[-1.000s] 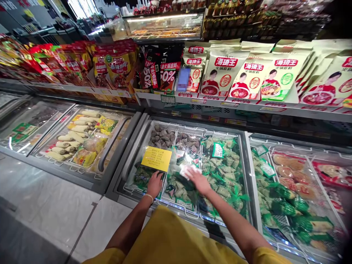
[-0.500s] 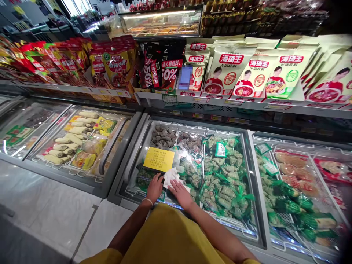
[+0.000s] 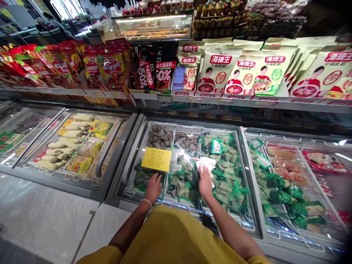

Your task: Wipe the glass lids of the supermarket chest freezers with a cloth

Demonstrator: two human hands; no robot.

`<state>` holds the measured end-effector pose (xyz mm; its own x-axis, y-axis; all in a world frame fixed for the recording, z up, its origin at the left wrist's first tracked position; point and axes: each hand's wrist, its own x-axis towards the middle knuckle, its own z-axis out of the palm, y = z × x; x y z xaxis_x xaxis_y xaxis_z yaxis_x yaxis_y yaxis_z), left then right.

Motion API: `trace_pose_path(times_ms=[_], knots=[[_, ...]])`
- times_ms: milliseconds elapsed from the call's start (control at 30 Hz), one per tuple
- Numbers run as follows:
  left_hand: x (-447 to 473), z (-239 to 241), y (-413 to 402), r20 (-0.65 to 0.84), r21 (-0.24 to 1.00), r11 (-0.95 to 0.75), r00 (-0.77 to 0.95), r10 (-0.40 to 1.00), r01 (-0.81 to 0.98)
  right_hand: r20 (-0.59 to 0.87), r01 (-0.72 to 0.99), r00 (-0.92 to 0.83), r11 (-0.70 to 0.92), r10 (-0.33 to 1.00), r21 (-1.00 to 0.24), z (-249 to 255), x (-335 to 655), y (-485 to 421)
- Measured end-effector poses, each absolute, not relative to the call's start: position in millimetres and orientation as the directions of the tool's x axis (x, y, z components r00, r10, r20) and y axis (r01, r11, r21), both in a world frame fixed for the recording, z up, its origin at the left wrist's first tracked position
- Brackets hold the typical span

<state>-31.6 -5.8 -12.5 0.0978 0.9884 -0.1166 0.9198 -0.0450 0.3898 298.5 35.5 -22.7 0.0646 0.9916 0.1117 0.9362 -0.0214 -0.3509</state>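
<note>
My left hand (image 3: 153,187) lies flat with fingers apart on the glass lid (image 3: 236,146) of a chest freezer, just below a yellow notice (image 3: 156,159). My right hand (image 3: 205,180) presses a white cloth (image 3: 206,163) onto the same glass, further right, fingers stretched over it. Under the lid lie green leaf-wrapped dumplings (image 3: 225,183) and darker wrapped pieces (image 3: 161,137).
A freezer with corn cobs (image 3: 66,143) stands to the left, its lid handle (image 3: 106,154) between the two. Another freezer with green packs (image 3: 286,190) is to the right. Sauce packets (image 3: 236,71) fill the shelf above. Pale floor tiles (image 3: 49,220) lie at lower left.
My right hand slid the white cloth left beside my left hand, then back right and up across the glass. My left hand stayed by the yellow notice.
</note>
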Motion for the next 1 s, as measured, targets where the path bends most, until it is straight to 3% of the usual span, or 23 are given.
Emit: trace_pose_path(times_ms=[133, 233, 300, 467, 667, 733, 800, 867, 933, 1000], knots=[[-26, -14, -10, -0.091, 0.361, -0.066, 0.105, 0.990, 0.930, 0.082, 0.848, -0.375, 0.377, 0.924, -0.372, -40, 239, -11], [-21, -16, -17, -0.106, 0.338, -0.055, 0.096, 0.990, 0.939, 0.043, 0.736, -0.601, 0.574, 0.798, -0.360, -38, 269, -18], [-15, -18, -23, -0.118, 0.324, -0.043, 0.085, 0.989, 0.945, 0.049, 0.772, -0.559, 0.540, 0.828, -0.336, -31, 321, -12], [17, -18, -38, -0.107, 0.305, -0.025, 0.060, 0.992, 0.952, 0.082, 0.948, -0.070, 0.092, 0.994, -0.305, -18, 451, -7], [91, -11, -54, -0.116, 0.320, -0.080, 0.123, 0.986, 0.944, 0.129, 0.894, 0.236, -0.164, 0.963, -0.416, -36, 415, -55], [121, -9, -62, -0.131, 0.327, -0.103, 0.152, 0.980, 0.940, 0.074, 0.909, 0.099, -0.060, 0.992, -0.413, -42, 388, -77], [150, -7, -70, -0.151, 0.325, -0.102, 0.158, 0.976, 0.940, 0.030, 0.890, -0.211, 0.205, 0.977, -0.407, -45, 385, -95], [176, -7, -79, -0.168, 0.322, -0.098, 0.159, 0.973, 0.942, 0.014, 0.802, -0.476, 0.441, 0.879, -0.403, -43, 411, -104], [197, -8, -90, -0.183, 0.331, -0.105, 0.173, 0.968, 0.938, 0.008, 0.770, -0.544, 0.503, 0.839, -0.394, -39, 458, -105], [217, -11, -102, -0.185, 0.348, -0.092, 0.165, 0.969, 0.933, 0.012, 0.825, -0.444, 0.414, 0.896, -0.385, -36, 508, -101]])
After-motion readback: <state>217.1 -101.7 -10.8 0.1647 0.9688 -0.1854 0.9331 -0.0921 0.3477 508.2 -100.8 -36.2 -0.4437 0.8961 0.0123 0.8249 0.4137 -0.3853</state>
